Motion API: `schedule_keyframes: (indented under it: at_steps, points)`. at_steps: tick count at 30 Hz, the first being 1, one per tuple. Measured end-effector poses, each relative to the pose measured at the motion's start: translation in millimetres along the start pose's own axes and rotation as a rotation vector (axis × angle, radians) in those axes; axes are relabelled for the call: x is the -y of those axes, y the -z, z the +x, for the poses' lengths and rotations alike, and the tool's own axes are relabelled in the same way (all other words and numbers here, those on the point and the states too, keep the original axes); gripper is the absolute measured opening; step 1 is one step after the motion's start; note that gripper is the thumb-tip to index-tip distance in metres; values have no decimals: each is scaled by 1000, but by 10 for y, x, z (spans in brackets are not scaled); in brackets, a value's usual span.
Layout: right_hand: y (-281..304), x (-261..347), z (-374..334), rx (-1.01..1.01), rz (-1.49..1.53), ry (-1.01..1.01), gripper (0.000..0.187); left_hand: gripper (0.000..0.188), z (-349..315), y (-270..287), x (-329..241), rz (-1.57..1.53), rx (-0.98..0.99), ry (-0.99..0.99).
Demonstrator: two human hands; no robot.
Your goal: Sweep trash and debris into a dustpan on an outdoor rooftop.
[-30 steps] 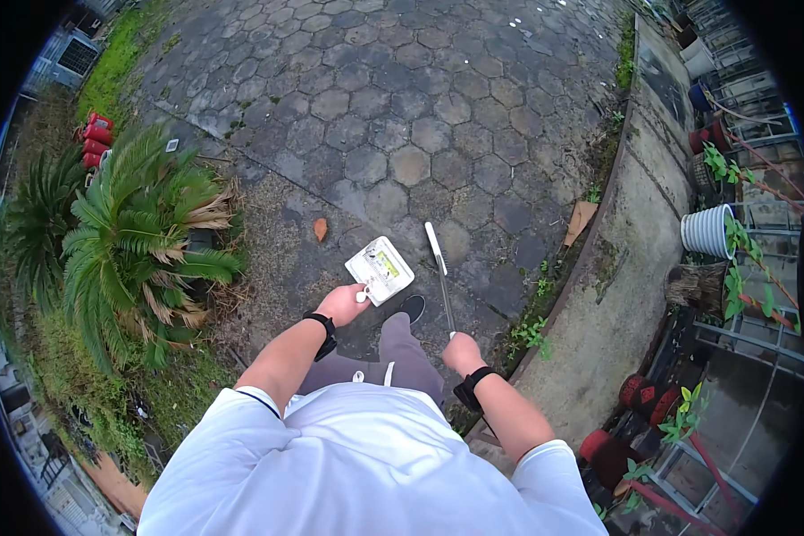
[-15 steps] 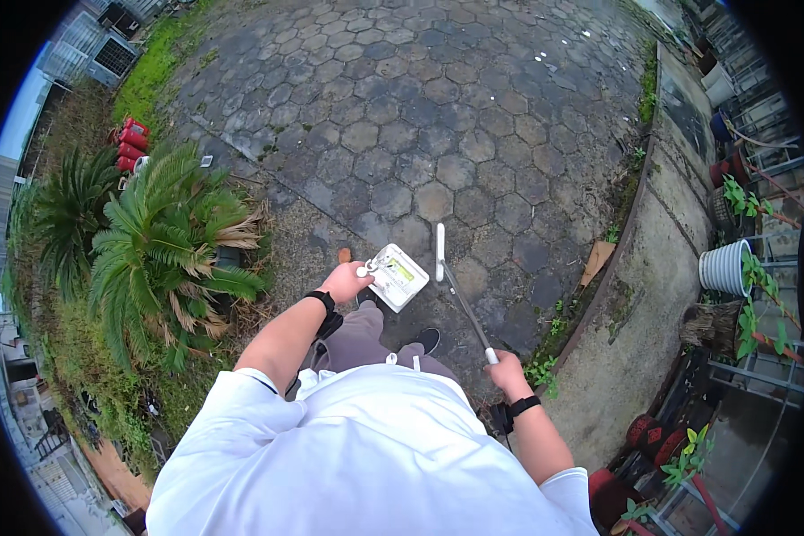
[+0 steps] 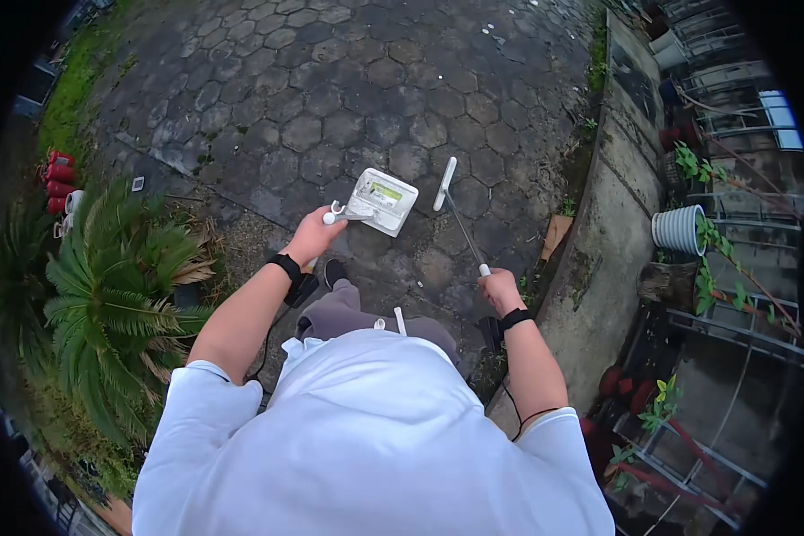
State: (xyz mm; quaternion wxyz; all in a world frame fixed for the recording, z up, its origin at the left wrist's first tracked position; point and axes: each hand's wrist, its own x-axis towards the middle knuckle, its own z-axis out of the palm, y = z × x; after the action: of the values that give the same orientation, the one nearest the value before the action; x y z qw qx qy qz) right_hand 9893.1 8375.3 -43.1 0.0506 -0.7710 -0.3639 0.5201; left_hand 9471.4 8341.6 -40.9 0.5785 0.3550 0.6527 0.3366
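My left hand (image 3: 314,236) is closed round the white-tipped handle of a dustpan (image 3: 370,223). Its white, tray-like pan has a green and white label inside and is held out in front of me; I cannot tell if it touches the ground. In my right hand (image 3: 500,288) is the white-ended handle of a broom (image 3: 465,229), the fingers wrapped round it. A slim grey rod runs from there to a narrow white head, just right of the pan and apart from it. Bristles cannot be made out. Both wrists wear black straps.
Dark hexagonal pavers (image 3: 357,98) spread ahead. At the left grow spiky palms (image 3: 107,277), with red canisters (image 3: 58,183) beyond. A low concrete kerb (image 3: 590,241) runs along the right, with a brown scrap (image 3: 556,237) beside it. Past it stand a white ribbed pot (image 3: 676,230) and metal racks.
Both hands have moved farther apart, the left one outward. The dustpan and broom head sit farther ahead, with the dustpan's handle more in sight. The whole view has shifted.
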Motion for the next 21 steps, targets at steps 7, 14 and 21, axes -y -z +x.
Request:
schedule_keyframes:
  at_steps: [7, 14, 21]
  points:
    - [-393, 854, 623, -39, -94, -12, 15, 36, 513, 359, 80, 220, -44, -214]
    - [-685, 1159, 1250, -184, -601, 155, 26, 35, 869, 722, 201, 271, -121, -53]
    - [-988, 1920, 1396, 122, -1022, 307, 22, 45, 1418, 677, 184, 401, -106, 126]
